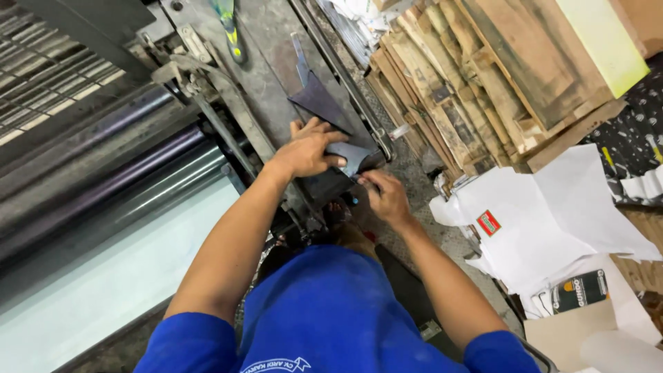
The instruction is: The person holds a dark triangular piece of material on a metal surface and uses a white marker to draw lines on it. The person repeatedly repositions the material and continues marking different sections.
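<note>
Both hands (pixel 307 150) (pixel 384 195) closed, gripping dark blade (pixel 349 157).

Both hands (pixel 345 176) apparently grip a dark sheet (pixel 349 157).

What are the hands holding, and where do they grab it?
Both grip a dark flat scraper: left hand presses its top, right hand pinches its lower edge.

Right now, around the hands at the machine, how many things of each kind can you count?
Hands: 2, left hand and right hand
Dark flat pieces: 2, a triangular sheet and a grey piece the left hand presses on
Rollers: 3
Screwdriver: 1
Total: 8
</note>
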